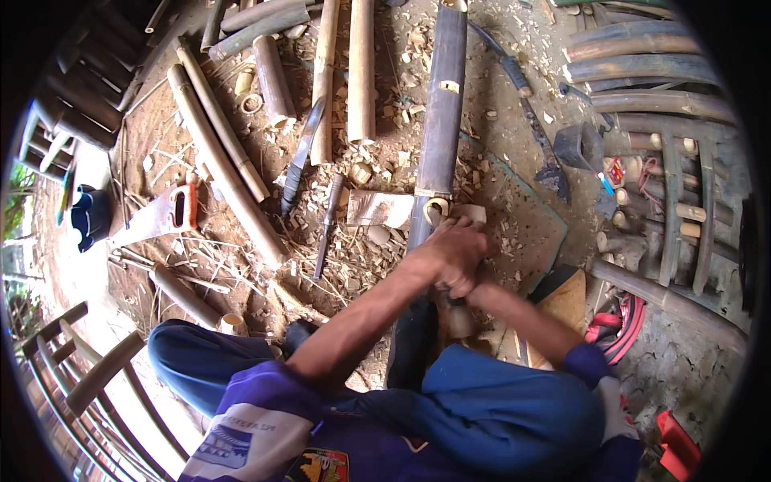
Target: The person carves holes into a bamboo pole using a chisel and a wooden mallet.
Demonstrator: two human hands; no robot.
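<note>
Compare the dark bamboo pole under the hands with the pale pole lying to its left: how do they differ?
The dark bamboo pole is blackish and thick; the pale pole is tan and slimmer. The dark bamboo pole has cut notches and reaches down to the person, with the left hand and right hand on it; the pale pole lies untouched among wood chips. Both lie on the ground.

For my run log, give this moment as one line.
hands: both clasped together on dark bamboo pole | left hand over right hand | handsaw, chisel on ground
</note>
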